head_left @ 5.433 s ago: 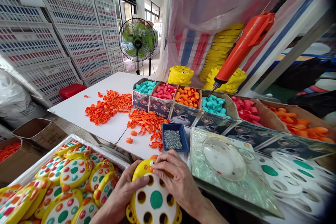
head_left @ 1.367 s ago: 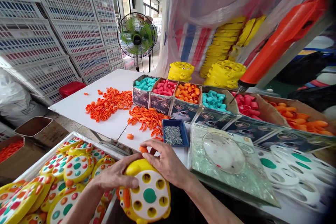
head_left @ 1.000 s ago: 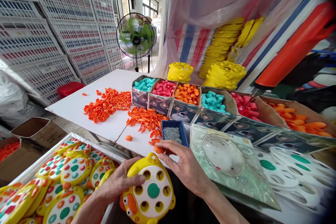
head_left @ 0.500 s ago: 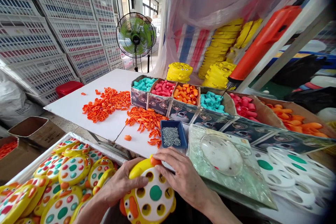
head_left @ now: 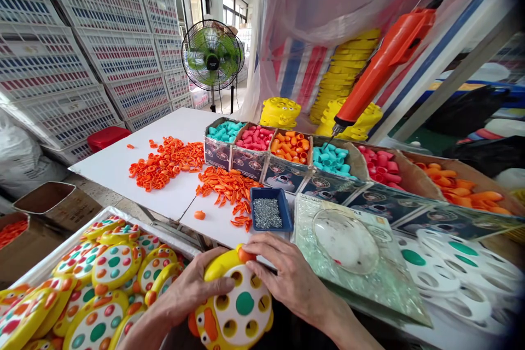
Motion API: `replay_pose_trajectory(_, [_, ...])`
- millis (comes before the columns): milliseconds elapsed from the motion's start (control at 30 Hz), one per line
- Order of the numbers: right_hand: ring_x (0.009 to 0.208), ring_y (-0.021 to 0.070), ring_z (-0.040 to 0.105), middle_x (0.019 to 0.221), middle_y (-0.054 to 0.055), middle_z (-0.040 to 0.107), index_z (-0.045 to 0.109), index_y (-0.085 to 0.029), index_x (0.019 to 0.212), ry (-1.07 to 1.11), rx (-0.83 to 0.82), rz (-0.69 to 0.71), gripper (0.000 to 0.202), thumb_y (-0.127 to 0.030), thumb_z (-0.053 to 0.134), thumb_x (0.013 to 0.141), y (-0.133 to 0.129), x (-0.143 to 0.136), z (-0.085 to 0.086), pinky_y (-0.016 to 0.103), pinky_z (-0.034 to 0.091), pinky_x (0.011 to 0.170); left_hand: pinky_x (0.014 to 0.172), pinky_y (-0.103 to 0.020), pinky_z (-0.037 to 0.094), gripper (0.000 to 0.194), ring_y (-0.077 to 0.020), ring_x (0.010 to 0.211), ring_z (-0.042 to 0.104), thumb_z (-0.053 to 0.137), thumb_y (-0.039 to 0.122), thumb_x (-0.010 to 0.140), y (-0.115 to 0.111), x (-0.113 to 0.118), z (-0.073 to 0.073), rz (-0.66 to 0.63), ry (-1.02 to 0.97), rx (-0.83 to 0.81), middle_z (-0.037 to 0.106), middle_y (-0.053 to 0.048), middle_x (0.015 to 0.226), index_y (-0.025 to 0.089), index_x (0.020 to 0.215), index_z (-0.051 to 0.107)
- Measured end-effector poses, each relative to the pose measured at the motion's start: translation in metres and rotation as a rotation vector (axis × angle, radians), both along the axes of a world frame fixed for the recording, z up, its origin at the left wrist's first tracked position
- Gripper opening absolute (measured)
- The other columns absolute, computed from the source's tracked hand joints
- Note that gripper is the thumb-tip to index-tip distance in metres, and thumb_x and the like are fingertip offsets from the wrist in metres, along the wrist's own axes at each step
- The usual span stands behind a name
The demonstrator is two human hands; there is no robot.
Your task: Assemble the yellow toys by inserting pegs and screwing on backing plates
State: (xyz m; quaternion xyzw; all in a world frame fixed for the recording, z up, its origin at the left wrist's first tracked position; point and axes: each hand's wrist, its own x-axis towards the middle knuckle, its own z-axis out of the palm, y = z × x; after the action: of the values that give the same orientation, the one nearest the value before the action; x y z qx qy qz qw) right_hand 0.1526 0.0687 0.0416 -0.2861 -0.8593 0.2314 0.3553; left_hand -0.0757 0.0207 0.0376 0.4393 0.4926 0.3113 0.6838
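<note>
A yellow duck-shaped toy (head_left: 245, 303) is held up near the bottom middle. Its white face plate has a green centre and several round holes. My left hand (head_left: 199, 284) is closed round its left edge, thumb lying over the plate. With my right hand (head_left: 283, 268) I grip the upper right, fingers and thumb around the small orange piece (head_left: 246, 254) at the toy's edge. Just beyond my right hand stands a blue tray of screws (head_left: 267, 213). Finished-looking duck toys (head_left: 117, 262) fill a white-rimmed bin at my left.
Loose orange parts (head_left: 164, 161) lie in heaps on the white table (head_left: 123, 147). Cardboard bins of teal pegs (head_left: 330, 159), pink and orange pegs line its far side. An orange electric screwdriver (head_left: 381, 71) hangs above them. White perforated discs (head_left: 459, 268) lie right, beside a plastic-covered board (head_left: 356, 251).
The hanging screwdriver has swung to the left. The toy and both hands have shifted very slightly, with the grip unchanged.
</note>
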Motion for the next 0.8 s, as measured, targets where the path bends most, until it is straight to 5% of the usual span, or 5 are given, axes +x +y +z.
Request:
replay_pose_trajectory(233, [0.103,0.0198,0.068,0.110,0.006,0.071,0.065,-0.021,0.117,-0.015,0.010,0.012,0.021,-0.014,0.059,0.098,-0.001,0.002,-0.006,0.034,0.057,0.091,0.079,-0.031,0.053,0.060,-0.0231,0.089,0.065,0.087,0.043,0.069,-0.001,0.002,0.000,0.033,-0.065,-0.081,0.073,-0.001,0.097,0.022,0.121,0.065])
replay_pose_trajectory(500, [0.095,0.0177,0.070,0.103,0.004,0.072,0.069,-0.022,0.109,0.096,-0.105,-0.009,0.014,-0.020,0.065,0.096,-0.003,0.006,-0.007,0.029,0.059,0.085,0.076,-0.029,0.052,0.056,-0.0221,0.088,0.063,0.083,0.045,0.071,-0.001,0.002,-0.002,-0.024,0.088,-0.026,0.070,0.000,0.099,0.023,0.120,0.066])
replay_pose_trajectory(800, [0.097,0.0202,0.067,0.104,0.006,0.071,0.066,-0.022,0.112,0.100,0.021,-0.056,0.016,-0.019,0.061,0.098,-0.007,0.008,-0.009,0.035,0.058,0.088,0.086,-0.035,0.053,0.060,-0.0274,0.097,0.064,0.083,0.044,0.068,0.005,0.004,0.012,-0.068,0.086,-0.050,0.073,-0.002,0.103,0.025,0.123,0.068])
